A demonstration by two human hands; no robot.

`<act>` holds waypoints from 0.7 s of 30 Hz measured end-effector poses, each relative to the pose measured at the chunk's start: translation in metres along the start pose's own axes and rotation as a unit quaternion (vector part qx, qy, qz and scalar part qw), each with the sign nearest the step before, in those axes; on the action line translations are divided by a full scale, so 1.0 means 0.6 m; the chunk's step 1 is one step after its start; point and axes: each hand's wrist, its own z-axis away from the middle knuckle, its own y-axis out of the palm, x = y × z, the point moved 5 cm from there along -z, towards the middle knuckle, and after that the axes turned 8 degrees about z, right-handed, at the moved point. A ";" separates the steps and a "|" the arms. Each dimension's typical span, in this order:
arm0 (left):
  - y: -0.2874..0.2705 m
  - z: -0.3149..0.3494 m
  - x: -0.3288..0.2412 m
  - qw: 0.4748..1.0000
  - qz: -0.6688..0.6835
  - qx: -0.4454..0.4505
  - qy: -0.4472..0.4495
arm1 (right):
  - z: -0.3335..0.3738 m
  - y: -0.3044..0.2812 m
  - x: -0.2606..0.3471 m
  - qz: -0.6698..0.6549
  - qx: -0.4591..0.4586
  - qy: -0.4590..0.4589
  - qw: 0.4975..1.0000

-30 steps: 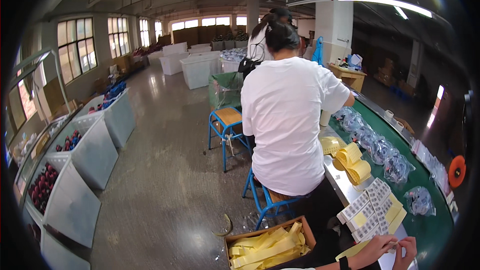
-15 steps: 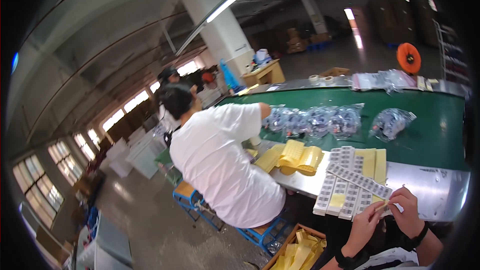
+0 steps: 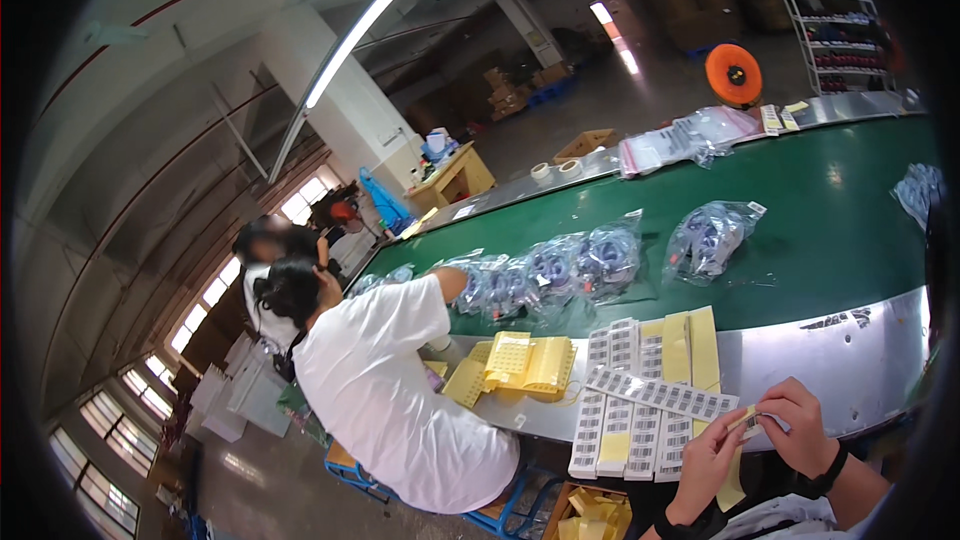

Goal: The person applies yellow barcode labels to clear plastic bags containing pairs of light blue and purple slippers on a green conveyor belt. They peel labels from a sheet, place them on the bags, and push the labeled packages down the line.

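My left hand [image 3: 708, 462] and my right hand [image 3: 797, 428] meet at the lower right, just off the metal edge of the bench. Both are closed, with thumb and fingers pinching the near end of a strip of barcode labels [image 3: 660, 393]. The strip slants across several stacks of white label strips [image 3: 590, 430] with yellow backing paper [image 3: 677, 350] among them. My fingers partly hide the pinched end. A loose yellow strip [image 3: 733, 488] hangs below my left hand. Dark bands circle both wrists.
A co-worker in a white shirt [image 3: 400, 400] sits to my left, beside yellow sticker sheets [image 3: 530, 362]. Clear-bagged bluish items [image 3: 550, 265] lie along the green belt [image 3: 800, 240]. Below the bench is a box of yellow scraps [image 3: 595, 518]. An orange round fan [image 3: 733, 75] stands beyond.
The view has turned right, so the bench and co-worker sit farther left in it. Both hands keep their pinch on the label strip. The loose yellow strip now shows below my left hand.
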 end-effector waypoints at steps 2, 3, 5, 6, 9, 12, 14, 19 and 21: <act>0.003 -0.016 0.001 1.000 -0.017 0.014 -0.022 | -0.004 0.003 -0.016 0.001 0.003 0.016 1.000; 0.003 -0.023 0.005 0.999 -0.021 0.016 -0.024 | -0.005 0.005 -0.021 0.007 0.001 0.020 1.000; -0.003 -0.033 0.015 0.999 -0.027 0.012 -0.026 | -0.010 0.012 -0.029 0.016 0.003 0.022 1.000; -0.009 -0.037 0.021 0.998 -0.046 0.017 -0.038 | -0.010 0.018 -0.033 0.017 0.004 0.029 0.999; -0.027 -0.046 0.031 0.995 -0.074 0.023 -0.057 | -0.012 0.038 -0.036 0.019 0.007 0.046 0.999; -0.017 -0.057 0.037 0.997 -0.052 0.041 -0.049 | -0.005 0.040 -0.040 0.027 -0.020 0.057 0.998; -0.020 -0.062 0.075 0.998 -0.055 0.023 -0.004 | -0.003 0.047 -0.034 0.015 0.005 0.026 1.000; -0.025 -0.035 -0.048 0.993 -0.012 -0.055 0.102 | -0.021 0.037 -0.005 0.039 0.077 0.027 0.996; -0.033 -0.019 -0.055 0.985 -0.015 -0.064 0.160 | -0.026 0.037 0.001 0.052 0.060 0.029 0.996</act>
